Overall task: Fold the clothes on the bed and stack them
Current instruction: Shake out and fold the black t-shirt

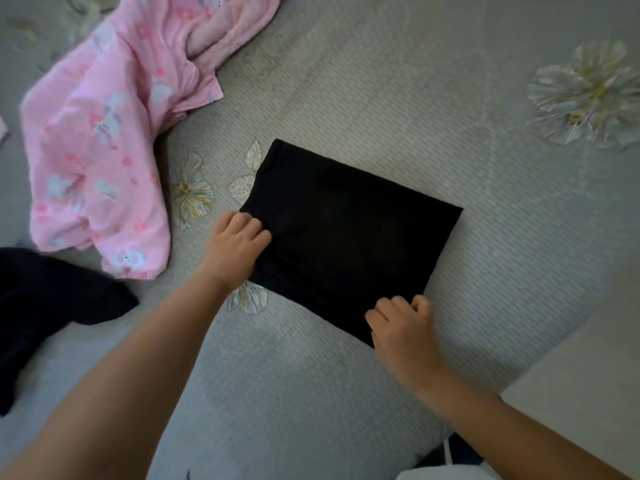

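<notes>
Folded black garment (349,233) lies centre frame on the grey patterned bed (381,98), a neat, roughly square packet set at an angle. Left hand (235,247) is at its left edge, fingers curled onto the cloth near the left corner; a pinch or just a press, cannot tell for sure. Right hand (401,323) is at the near lower corner, fingers bunched and curled over the edge, looks like pinching the fabric layers.

Handling, judged: soft, light knit, several layers thick, no stiffness. It will sag and slide open if lifted by one corner. Not fragile, not slippery on this textured cover. Best hold is both hands at opposite ends of the near edge, thumbs on top and fingers under, or palms slid flat beneath to carry it whole.

Pink printed garment (104,133) sits crumpled in the upper left, unfolded. It looks thin and floppy and needs shaking out flat first. Another dark garment (52,306) lies bunched at the left edge, partly cut off by the frame, also unfolded. No stack visible yet; the black packet probably serves as its base.
</notes>
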`<state>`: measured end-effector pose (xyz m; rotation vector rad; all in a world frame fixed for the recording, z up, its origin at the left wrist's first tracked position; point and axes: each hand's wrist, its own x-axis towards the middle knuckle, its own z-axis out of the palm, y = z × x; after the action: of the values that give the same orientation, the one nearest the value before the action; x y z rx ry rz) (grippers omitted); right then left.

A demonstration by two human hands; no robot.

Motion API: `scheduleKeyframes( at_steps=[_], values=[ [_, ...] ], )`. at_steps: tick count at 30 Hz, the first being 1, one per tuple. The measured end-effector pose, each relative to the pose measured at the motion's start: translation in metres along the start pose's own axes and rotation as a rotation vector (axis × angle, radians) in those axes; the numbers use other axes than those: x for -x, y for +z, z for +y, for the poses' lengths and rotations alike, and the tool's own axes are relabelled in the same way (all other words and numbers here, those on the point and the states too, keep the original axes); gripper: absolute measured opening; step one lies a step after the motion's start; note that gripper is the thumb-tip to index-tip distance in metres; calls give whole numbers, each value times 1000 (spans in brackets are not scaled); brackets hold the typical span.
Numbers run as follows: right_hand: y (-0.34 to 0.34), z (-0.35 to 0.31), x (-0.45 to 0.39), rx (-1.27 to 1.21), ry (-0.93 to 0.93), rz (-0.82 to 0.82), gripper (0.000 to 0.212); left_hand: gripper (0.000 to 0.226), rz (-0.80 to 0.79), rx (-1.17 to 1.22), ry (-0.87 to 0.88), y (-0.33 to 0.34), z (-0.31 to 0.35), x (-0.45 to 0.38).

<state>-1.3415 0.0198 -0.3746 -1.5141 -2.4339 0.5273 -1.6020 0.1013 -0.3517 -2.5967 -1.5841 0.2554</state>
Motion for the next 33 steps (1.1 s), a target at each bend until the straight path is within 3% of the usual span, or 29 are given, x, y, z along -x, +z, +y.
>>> scheduleKeyframes(
  at_steps=[3,6,8,11,14,16,18,20,21,23,24,27,29,33],
  values=[
    [26,-5,20,-2,-12,-62,28,19,-70,-26,-91,25,14,29],
    [39,-11,36,77,20,-104,34,49,-423,5,-332,44,27,54],
    [43,-17,41,119,63,-84,58,64,-488,-28,-374,48,31,63],
    [47,-27,37,200,49,-83,84,72,-385,6,-236,48,44,68],
    [54,-27,27,256,-4,-159,89,70,-223,125,-34,49,55,67],
    [60,-20,22,278,-39,-150,80,69,-205,215,-28,51,56,63],
    [63,-9,20,293,-106,-71,56,68,-177,287,-39,55,51,59],
    [63,-1,20,326,-179,-35,43,55,-153,297,-31,59,48,58],
    [61,2,18,336,-211,-46,47,43,-124,300,-25,60,47,57],
    [55,3,13,345,-214,-92,65,40,-66,279,-35,60,45,54],
    [54,5,9,356,-229,-80,62,44,-53,269,-63,60,44,52],
    [44,13,-5,368,-290,23,27,43,1,285,-238,61,45,47],
    [34,20,-16,313,-281,70,27,57,18,330,-346,61,46,40],
    [0,39,-31,202,-241,23,65,46,38,345,-383,47,47,21]
  ],
)
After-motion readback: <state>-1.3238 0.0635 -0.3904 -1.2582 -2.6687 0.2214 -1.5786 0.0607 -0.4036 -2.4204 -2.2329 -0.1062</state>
